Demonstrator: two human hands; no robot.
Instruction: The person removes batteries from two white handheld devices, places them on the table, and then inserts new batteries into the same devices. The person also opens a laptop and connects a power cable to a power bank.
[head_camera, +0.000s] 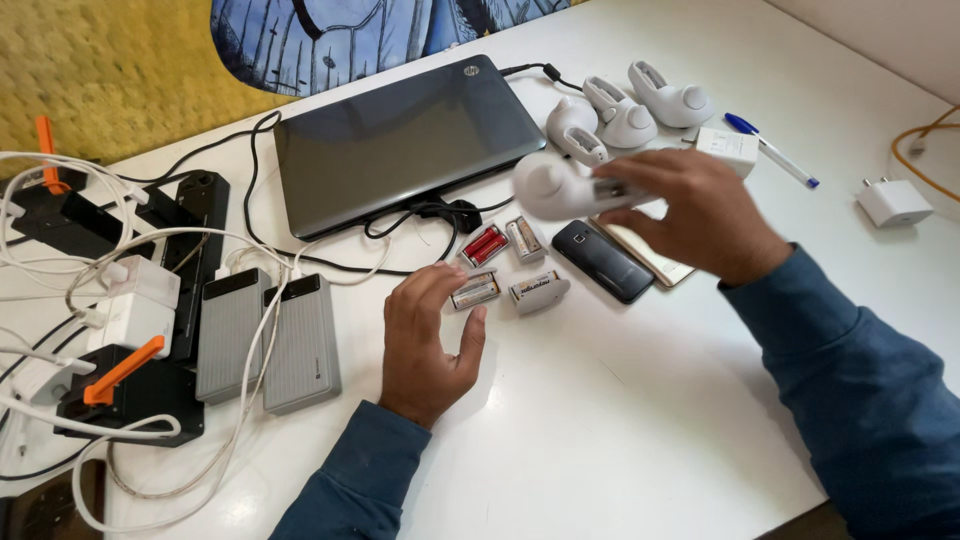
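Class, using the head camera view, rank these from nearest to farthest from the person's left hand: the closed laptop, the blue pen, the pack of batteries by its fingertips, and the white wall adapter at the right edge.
From the left hand:
1. Pack of batteries, at the fingertips.
2. Closed laptop, behind the hand.
3. Blue pen, far right, at the back.
4. White wall adapter, at the right edge.

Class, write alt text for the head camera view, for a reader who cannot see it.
A person's right hand holds a white rounded device above a white table, while the left hand rests fingertips on a small battery pack. Nearby lie more battery packs, a closed laptop, a dark phone, two grey power banks and tangled white cables.
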